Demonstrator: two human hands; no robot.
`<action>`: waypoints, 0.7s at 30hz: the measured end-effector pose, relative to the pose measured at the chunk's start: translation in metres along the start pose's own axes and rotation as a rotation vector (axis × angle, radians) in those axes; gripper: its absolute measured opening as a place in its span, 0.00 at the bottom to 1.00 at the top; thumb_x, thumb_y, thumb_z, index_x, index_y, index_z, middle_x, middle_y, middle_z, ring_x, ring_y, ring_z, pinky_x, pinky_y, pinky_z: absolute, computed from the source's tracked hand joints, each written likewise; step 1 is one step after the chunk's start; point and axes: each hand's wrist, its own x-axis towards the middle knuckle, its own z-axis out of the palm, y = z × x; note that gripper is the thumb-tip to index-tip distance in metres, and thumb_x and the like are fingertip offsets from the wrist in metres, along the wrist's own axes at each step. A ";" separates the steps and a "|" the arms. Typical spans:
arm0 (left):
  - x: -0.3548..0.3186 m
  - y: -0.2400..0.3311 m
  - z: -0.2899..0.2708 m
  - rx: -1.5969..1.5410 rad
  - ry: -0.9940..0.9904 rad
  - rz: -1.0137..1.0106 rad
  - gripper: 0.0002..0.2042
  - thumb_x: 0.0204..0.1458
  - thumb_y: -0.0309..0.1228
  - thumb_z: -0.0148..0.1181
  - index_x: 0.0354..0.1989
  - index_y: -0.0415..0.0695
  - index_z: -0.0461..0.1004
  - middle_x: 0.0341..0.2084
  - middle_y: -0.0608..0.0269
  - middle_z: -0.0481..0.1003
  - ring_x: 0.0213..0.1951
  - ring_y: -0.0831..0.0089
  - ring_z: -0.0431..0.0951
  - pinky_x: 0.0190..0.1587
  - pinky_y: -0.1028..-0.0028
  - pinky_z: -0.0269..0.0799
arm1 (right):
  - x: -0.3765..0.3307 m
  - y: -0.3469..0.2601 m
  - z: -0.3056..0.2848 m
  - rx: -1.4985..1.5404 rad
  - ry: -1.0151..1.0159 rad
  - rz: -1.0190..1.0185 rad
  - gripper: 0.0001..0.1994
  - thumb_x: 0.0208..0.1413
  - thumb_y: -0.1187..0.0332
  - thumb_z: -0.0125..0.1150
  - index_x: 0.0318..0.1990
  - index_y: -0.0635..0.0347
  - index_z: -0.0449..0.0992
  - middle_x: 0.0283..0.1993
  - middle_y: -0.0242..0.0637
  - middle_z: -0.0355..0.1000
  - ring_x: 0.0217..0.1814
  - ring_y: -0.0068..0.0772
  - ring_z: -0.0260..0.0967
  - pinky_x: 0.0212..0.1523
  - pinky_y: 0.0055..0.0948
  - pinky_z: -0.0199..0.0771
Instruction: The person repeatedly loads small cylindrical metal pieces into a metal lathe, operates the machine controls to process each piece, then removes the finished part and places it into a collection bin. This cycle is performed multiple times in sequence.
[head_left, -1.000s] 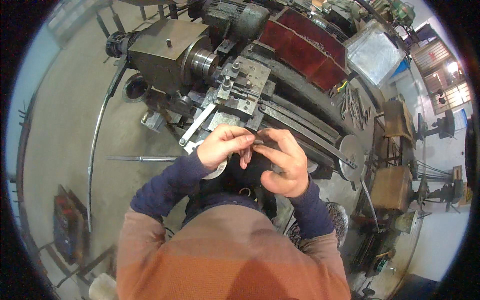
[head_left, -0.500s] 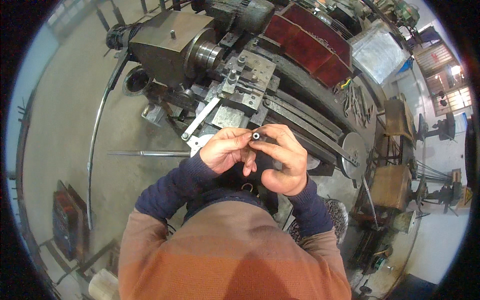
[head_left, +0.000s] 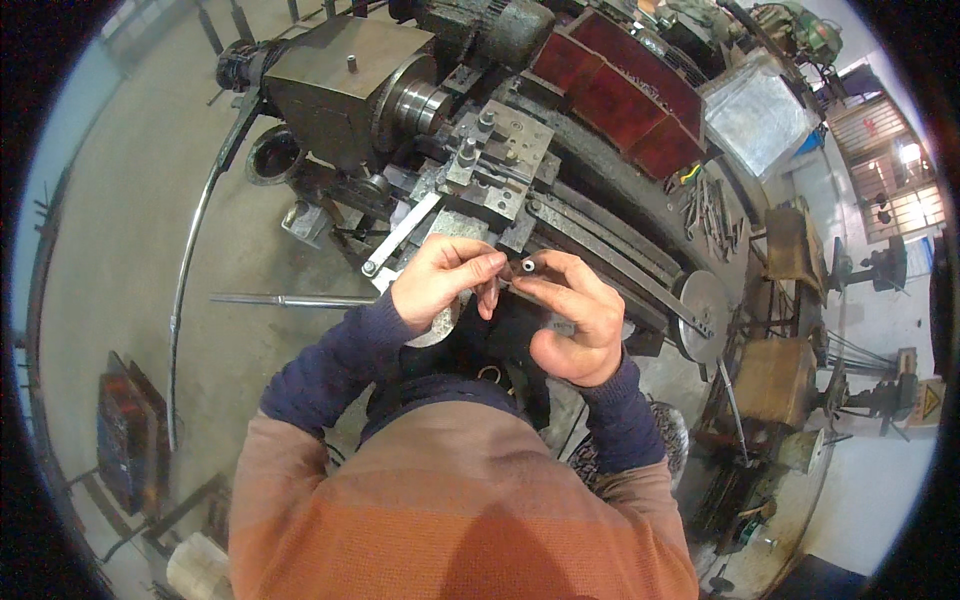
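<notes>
On the near side of the lathe (head_left: 497,187), our right hand (head_left: 580,322) holds a small hollow metal cylinder (head_left: 529,266); our left hand (head_left: 440,285), also before the lathe, is narrow, but its grip we cannot tell.

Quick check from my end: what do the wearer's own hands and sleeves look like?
The left hand and right hand are bare, with no gloves. Both sleeves are knit: the left sleeve and right sleeve are dark navy from the wrist up the forearm, then dusty tan above. No cables show on either.
</notes>
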 end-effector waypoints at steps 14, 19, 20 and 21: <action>-0.002 0.019 0.003 0.436 0.057 0.100 0.13 0.54 0.36 0.54 0.27 0.36 0.74 0.15 0.66 0.72 0.19 0.82 0.71 0.23 0.80 0.67 | 0.006 0.008 0.007 -0.037 -0.114 -0.021 0.21 0.36 0.62 0.56 0.39 0.67 0.72 0.43 0.51 0.67 0.41 0.51 0.67 0.42 0.36 0.68; -0.003 0.020 -0.004 0.457 0.073 0.061 0.14 0.54 0.36 0.52 0.25 0.38 0.74 0.14 0.65 0.72 0.18 0.80 0.71 0.23 0.78 0.67 | 0.013 0.014 0.009 -0.082 -0.133 -0.069 0.20 0.28 0.68 0.57 0.36 0.65 0.73 0.41 0.50 0.67 0.38 0.50 0.67 0.39 0.36 0.69; -0.003 0.018 -0.006 0.442 0.074 0.057 0.13 0.54 0.36 0.52 0.25 0.38 0.74 0.14 0.65 0.72 0.18 0.81 0.71 0.23 0.78 0.67 | 0.016 0.014 0.009 -0.071 -0.147 -0.073 0.20 0.27 0.69 0.57 0.36 0.65 0.73 0.40 0.49 0.68 0.37 0.50 0.67 0.38 0.37 0.69; -0.003 0.017 -0.009 0.427 0.074 0.053 0.13 0.54 0.36 0.52 0.26 0.38 0.74 0.14 0.65 0.72 0.18 0.81 0.71 0.22 0.78 0.67 | 0.019 0.015 0.010 -0.061 -0.161 -0.077 0.20 0.27 0.70 0.57 0.35 0.64 0.73 0.40 0.49 0.68 0.37 0.50 0.67 0.38 0.37 0.69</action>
